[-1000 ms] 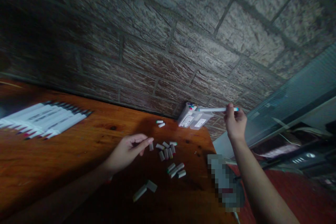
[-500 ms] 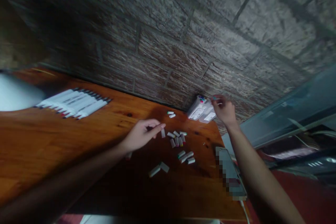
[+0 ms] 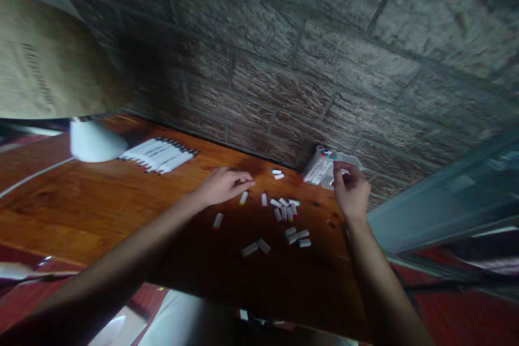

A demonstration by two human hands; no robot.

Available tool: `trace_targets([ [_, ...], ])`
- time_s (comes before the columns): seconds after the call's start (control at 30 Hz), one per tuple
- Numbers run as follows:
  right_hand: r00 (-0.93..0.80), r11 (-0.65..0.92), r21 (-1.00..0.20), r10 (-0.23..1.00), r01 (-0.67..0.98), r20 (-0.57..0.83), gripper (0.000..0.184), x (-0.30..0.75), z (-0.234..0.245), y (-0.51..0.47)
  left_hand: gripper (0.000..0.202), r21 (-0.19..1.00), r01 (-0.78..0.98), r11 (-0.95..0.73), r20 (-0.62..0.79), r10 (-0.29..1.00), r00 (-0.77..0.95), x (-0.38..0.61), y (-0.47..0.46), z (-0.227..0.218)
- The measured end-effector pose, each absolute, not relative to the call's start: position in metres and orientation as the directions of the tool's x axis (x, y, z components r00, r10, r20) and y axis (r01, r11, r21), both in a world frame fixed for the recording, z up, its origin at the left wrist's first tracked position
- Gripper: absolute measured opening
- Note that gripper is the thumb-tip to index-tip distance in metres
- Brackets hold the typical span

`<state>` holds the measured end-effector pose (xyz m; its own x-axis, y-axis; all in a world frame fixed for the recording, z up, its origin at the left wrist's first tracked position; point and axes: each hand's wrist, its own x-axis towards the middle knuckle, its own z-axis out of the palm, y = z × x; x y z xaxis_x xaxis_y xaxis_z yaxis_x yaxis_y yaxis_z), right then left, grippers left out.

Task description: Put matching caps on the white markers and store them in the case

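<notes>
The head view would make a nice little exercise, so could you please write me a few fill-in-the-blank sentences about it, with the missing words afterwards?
1. The tabletop is made of ____.
2. The hand closest to the plastic case is the person's ____ one.
3. In the picture, the row of white markers lies to the ____ of the scattered small caps.

Missing words: wood; right; left.
</notes>
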<state>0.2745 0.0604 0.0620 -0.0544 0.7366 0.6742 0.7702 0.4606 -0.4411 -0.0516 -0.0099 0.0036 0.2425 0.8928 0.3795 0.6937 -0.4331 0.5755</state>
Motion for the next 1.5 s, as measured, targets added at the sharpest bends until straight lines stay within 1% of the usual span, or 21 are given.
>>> trace_targets([
  [0.07,-0.095,0.51,-0.478,0.749,0.715,0.656,0.036,0.263,0.047,0.045,0.029,0.501,0.771,-0.393,0.273,0.917,0.29,-0.072,-0.014,0.016],
  [0.13,-0.131,0.56,-0.492,0.738,0.667,0.662,0.033,0.252,0.031,0.034,0.03,0.444,0.843,-0.304,0.154,0.953,0.262,-0.093,-0.021,0.026],
  [0.23,-0.116,0.585,-0.494,0.712,0.644,0.692,0.032,0.243,0.007,0.029,0.031,0.433,0.878,-0.205,0.011,0.975,0.223,-0.113,-0.037,0.036],
  [0.33,-0.146,0.593,-0.489,0.719,0.64,0.68,0.033,0.243,-0.012,0.028,0.038,0.445,0.889,-0.106,-0.072,0.986,0.153,-0.11,-0.058,0.036],
  [0.4,-0.174,0.595,-0.507,0.738,0.624,0.651,0.032,0.245,-0.018,0.026,0.041,0.435,0.899,-0.054,-0.125,0.985,0.119,-0.097,-0.07,0.029],
  [0.47,-0.17,0.588,-0.542,0.756,0.601,0.633,0.03,0.246,-0.018,0.022,0.041,0.416,0.908,-0.047,-0.187,0.973,0.137,-0.08,-0.078,0.021],
  [0.53,-0.172,0.599,-0.565,0.757,0.568,0.63,0.028,0.244,-0.015,0.017,0.042,0.366,0.929,-0.054,-0.218,0.965,0.142,-0.064,-0.08,0.012],
  [0.63,-0.226,0.636,-0.591,0.752,0.496,0.62,0.027,0.237,-0.011,0.008,0.041,0.289,0.953,-0.095,-0.175,0.973,0.15,-0.039,-0.073,0.001],
  [0.73,-0.271,0.639,-0.616,0.763,0.461,0.587,0.029,0.232,-0.01,0.003,0.043,0.271,0.948,-0.166,-0.115,0.972,0.203,-0.012,-0.063,-0.003],
  [0.83,-0.273,0.626,-0.628,0.775,0.462,0.57,0.03,0.233,-0.01,0.001,0.055,0.226,0.958,-0.174,-0.076,0.978,0.196,0.007,-0.058,0.003],
  [0.9,-0.311,0.647,-0.624,0.761,0.439,0.569,0.027,0.233,-0.009,-0.001,0.063,0.207,0.966,-0.152,-0.04,0.986,0.164,0.003,-0.059,0.011],
  [0.97,-0.428,0.704,-0.595,0.709,0.387,0.561,0.022,0.228,-0.009,-0.006,0.064,0.2,0.975,-0.093,0.004,0.996,0.094,-0.016,-0.062,0.015],
  [1.03,-0.566,0.763,-0.546,0.635,0.348,0.527,0.022,0.219,-0.013,-0.015,0.055,0.144,0.987,0.068,0.093,0.992,-0.082,-0.044,-0.064,0.014],
  [1.1,-0.652,0.8,-0.482,0.583,0.357,0.484,0.029,0.206,-0.02,-0.027,0.042,0.058,0.97,0.237,0.163,0.956,-0.243,-0.075,-0.066,0.007],
  [1.17,-0.699,0.833,-0.409,0.541,0.371,0.468,0.04,0.194,-0.029,-0.038,0.04,0.005,0.94,0.342,0.187,0.923,-0.337,-0.101,-0.067,-0.004],
  [1.23,-0.734,0.875,-0.337,0.478,0.349,0.483,0.048,0.185,-0.038,-0.045,0.038,-0.024,0.921,0.389,0.186,0.907,-0.378,-0.12,-0.065,-0.015],
  [1.3,-0.752,0.903,-0.289,0.425,0.317,0.504,0.049,0.179,-0.046,-0.049,0.035,-0.03,0.91,0.413,0.184,0.897,-0.401,-0.133,-0.059,-0.022],
  [1.4,-0.755,0.913,-0.254,0.407,0.319,0.515,0.04,0.173,-0.053,-0.051,0.032,-0.007,0.906,0.423,0.183,0.891,-0.415,-0.142,-0.044,-0.023],
  [1.5,-0.742,0.898,-0.24,0.441,0.37,0.505,0.026,0.171,-0.057,-0.048,0.028,0.047,0.907,0.417,0.169,0.892,-0.419,-0.147,-0.026,-0.02],
])
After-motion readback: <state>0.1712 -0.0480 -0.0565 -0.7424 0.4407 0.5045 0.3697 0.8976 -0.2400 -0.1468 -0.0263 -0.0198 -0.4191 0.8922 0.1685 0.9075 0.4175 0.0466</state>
